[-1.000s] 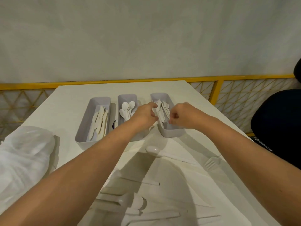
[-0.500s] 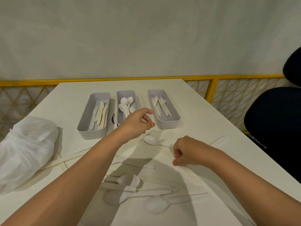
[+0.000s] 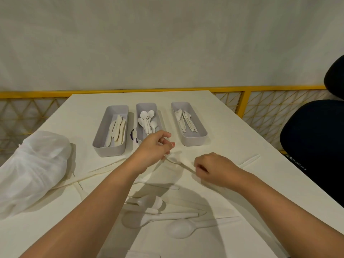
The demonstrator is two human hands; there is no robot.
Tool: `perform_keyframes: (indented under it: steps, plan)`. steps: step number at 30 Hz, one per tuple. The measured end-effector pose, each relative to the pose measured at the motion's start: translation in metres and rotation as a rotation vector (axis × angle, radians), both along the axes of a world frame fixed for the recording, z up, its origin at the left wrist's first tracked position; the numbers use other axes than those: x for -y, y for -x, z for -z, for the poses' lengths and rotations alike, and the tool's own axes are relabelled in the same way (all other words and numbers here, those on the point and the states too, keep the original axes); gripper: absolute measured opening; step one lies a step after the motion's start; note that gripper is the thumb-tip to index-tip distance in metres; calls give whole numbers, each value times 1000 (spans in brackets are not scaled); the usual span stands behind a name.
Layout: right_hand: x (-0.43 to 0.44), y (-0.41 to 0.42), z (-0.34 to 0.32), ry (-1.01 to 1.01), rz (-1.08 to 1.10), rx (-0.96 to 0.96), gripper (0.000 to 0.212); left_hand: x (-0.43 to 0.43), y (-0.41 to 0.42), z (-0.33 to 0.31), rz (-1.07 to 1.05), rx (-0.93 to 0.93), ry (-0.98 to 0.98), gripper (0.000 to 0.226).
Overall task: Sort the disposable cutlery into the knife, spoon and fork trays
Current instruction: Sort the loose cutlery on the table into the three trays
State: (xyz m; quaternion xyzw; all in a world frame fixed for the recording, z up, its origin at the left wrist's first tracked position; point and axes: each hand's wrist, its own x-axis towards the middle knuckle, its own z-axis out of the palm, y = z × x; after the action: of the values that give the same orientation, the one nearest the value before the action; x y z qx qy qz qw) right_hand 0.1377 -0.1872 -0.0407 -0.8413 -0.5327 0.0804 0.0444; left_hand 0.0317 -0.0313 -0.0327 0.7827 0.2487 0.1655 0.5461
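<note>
Fingers (image 3: 166, 135) of our left hand (image 3: 150, 151) hang loosely curled, empty, mid-frame above the bowl of a spoon (image 3: 175, 158); right of it, our right hand (image 3: 214, 168) pinches the handle. A spoon pickup, we judge; next it needs lifting to the middle tray (image 3: 146, 104) above.

Gaps between trays (image 3: 193, 141), bag (image 3: 33, 164) at left

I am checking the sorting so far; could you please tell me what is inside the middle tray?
White plastic spoons lie in the middle tray, bowls toward the far end. The left hand covers its near end, so anything there is hidden.
</note>
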Motion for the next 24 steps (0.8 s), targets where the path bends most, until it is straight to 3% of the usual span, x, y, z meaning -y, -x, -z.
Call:
perform_keyframes:
  steps: [5, 9, 11, 13, 16, 20, 24]
  plan:
    - [-1, 3, -9, -348, 38, -450, 25, 9, 4, 3, -30, -31, 295, 29]
    - [-3, 4, -12, -362, 30, -584, 20, 19, 7, 5, 101, 30, 372, 22]
    - [2, -3, -17, -339, 38, -511, 17, 19, 7, 5, 90, 71, 375, 22]
    - [8, -16, -23, -294, 64, -310, 16, 16, 8, 5, 56, 87, 393, 23]
    - [16, -30, -24, -82, 111, -104, 17, 12, 9, 4, 28, 96, 428, 23]
    - [22, -26, -8, 160, 157, -36, 11, 10, 11, 3, 12, 133, 489, 25]
    - [20, -23, -3, 154, 151, -13, 3, 8, 12, 3, -6, 149, 519, 25]
